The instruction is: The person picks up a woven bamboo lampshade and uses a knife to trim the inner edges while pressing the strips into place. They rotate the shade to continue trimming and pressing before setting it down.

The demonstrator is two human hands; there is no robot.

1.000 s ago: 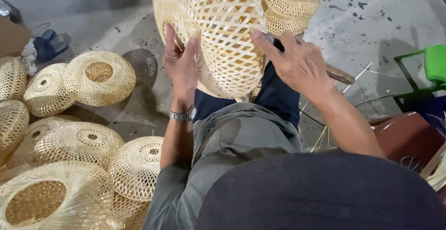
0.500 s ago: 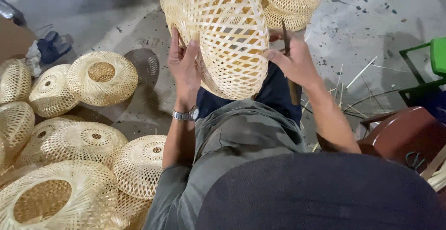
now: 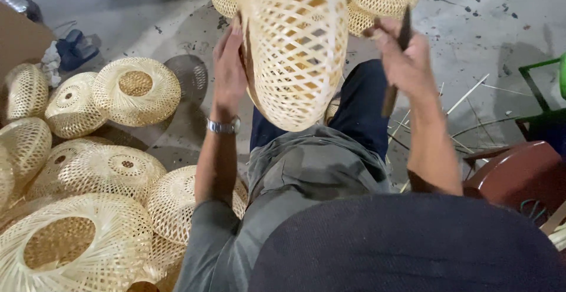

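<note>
Head view shows the left hand (image 3: 229, 68) holding a woven bamboo basket (image 3: 295, 47) by its left side, while the right hand (image 3: 404, 56) grips a dark stick tool (image 3: 396, 68) just right of it.

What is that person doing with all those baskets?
A person sits on the floor with a woven bamboo shade raised over their lap. The left hand grips its side, and the right hand holds a dark, thin tool just beside it. Many more woven shades lie piled on the floor at the person's left, and loose bamboo strips lie on the right.
</note>
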